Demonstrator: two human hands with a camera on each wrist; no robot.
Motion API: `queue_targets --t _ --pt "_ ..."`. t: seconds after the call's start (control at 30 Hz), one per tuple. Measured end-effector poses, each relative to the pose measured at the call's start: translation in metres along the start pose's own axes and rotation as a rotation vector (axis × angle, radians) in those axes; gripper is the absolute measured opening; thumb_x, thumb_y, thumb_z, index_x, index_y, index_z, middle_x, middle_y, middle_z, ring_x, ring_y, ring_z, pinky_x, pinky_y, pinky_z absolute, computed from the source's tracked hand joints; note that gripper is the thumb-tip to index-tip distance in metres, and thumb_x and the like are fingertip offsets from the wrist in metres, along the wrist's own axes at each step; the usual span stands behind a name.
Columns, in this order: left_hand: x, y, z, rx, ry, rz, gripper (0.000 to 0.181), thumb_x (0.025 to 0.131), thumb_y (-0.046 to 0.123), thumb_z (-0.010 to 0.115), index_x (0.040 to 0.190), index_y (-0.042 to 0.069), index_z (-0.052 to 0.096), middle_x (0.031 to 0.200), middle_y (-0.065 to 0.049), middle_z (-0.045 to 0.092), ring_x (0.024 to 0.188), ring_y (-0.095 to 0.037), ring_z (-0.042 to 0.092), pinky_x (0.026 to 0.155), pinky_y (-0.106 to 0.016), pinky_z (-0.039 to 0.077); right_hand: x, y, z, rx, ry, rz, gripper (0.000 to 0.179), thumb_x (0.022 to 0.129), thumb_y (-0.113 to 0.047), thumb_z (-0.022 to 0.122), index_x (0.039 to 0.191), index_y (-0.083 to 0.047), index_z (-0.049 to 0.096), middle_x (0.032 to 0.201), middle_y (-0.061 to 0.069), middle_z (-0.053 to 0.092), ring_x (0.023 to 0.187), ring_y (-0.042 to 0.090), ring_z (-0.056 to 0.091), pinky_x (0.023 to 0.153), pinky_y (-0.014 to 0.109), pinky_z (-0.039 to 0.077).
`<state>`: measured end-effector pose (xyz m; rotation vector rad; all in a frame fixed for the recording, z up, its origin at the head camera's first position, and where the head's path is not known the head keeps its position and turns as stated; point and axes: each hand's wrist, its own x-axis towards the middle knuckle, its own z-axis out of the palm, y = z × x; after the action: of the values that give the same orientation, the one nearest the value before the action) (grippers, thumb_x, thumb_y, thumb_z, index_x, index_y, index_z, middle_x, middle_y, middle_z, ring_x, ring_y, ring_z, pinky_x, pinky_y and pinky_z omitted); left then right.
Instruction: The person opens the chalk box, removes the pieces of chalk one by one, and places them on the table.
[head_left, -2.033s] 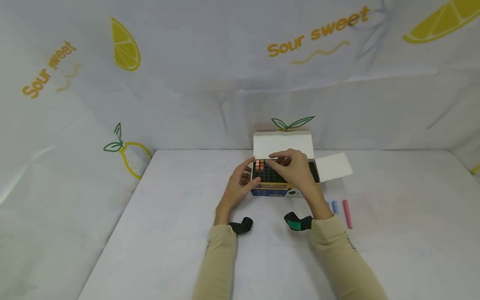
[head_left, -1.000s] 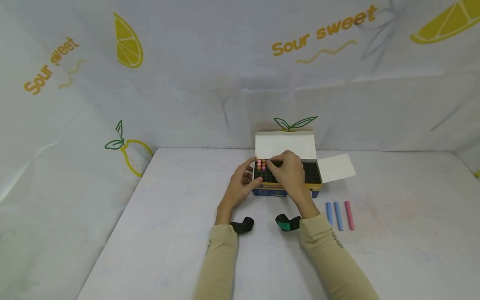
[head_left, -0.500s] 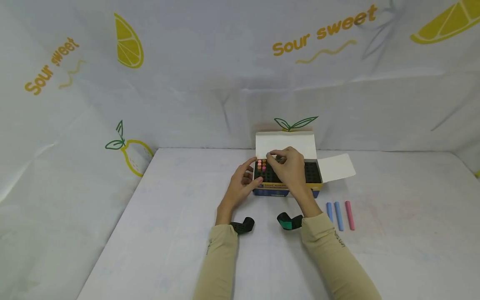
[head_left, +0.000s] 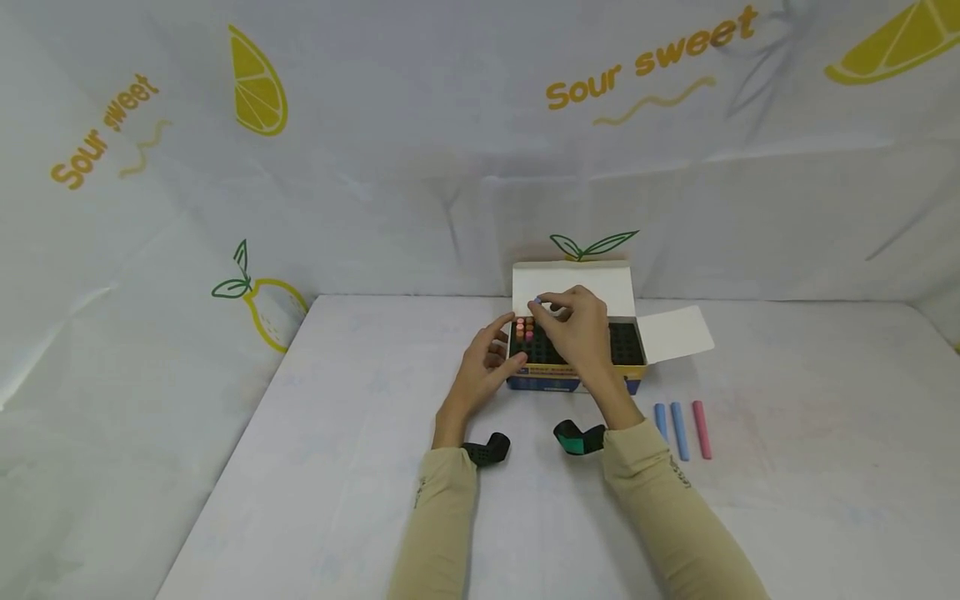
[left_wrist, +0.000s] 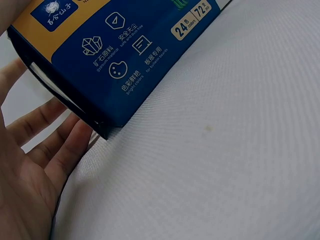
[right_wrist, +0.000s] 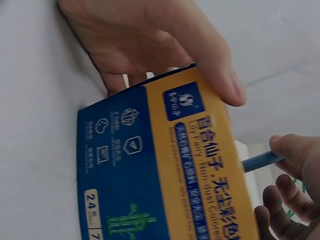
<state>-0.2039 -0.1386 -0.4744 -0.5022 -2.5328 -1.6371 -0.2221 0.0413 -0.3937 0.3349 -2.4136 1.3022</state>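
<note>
Right hand [head_left: 582, 333] pinching blue chalk [right_wrist: 260, 162] by its top, left hand [head_left: 478, 367] gripping box [head_left: 542, 385]

Head view: above and behind the hands [head_left: 480, 367], facing forward-down, farther off. Wrist views: close, sharing the box [left_wrist: 120, 55] front.

Looks to me like a makeshift recording booth: white sheeting [head_left: 405, 217] printed with lemons [head_left: 258, 83] walls in the white surface [head_left: 337, 467] beyond the hands [head_left: 477, 367] and to either side, and black cameras [head_left: 495, 448] sit just behind the hands.
</note>
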Motion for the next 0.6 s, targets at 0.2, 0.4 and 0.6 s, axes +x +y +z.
queue_targets --t 0.2,0.4,0.6 --pt "0.000 0.001 0.000 -0.004 -0.001 -0.002 0.077 0.093 0.068 0.058 0.158 0.031 0.039 0.130 -0.016 0.054 0.098 -0.021 0.055 0.091 -0.036 0.051 0.000 -0.004 -0.010 0.040 0.055 -0.033 0.024 0.090 -0.015 0.078 0.105 0.004 0.079 0.094 0.024 0.068 0.075 0.038 0.069 0.064 0.035 0.053" --pt "-0.001 0.001 0.000 -0.005 0.001 0.003 0.077 0.093 0.068 0.058 0.158 0.030 0.039 0.130 -0.017 0.054 0.097 -0.022 0.056 0.090 -0.038 0.052 -0.006 -0.011 -0.023 0.063 0.076 -0.029 0.025 0.088 -0.014 0.080 0.102 0.006 0.079 0.095 0.023 0.067 0.077 0.038 0.068 0.075 0.046 0.057" --pt "-0.001 0.001 0.000 0.002 -0.003 0.005 0.078 0.093 0.069 0.057 0.158 0.031 0.038 0.130 -0.017 0.054 0.099 -0.022 0.056 0.091 -0.038 0.052 -0.016 -0.014 -0.034 0.070 0.098 -0.001 0.021 0.087 -0.013 0.080 0.097 0.005 0.080 0.092 0.020 0.065 0.075 0.033 0.067 0.070 0.021 0.052"
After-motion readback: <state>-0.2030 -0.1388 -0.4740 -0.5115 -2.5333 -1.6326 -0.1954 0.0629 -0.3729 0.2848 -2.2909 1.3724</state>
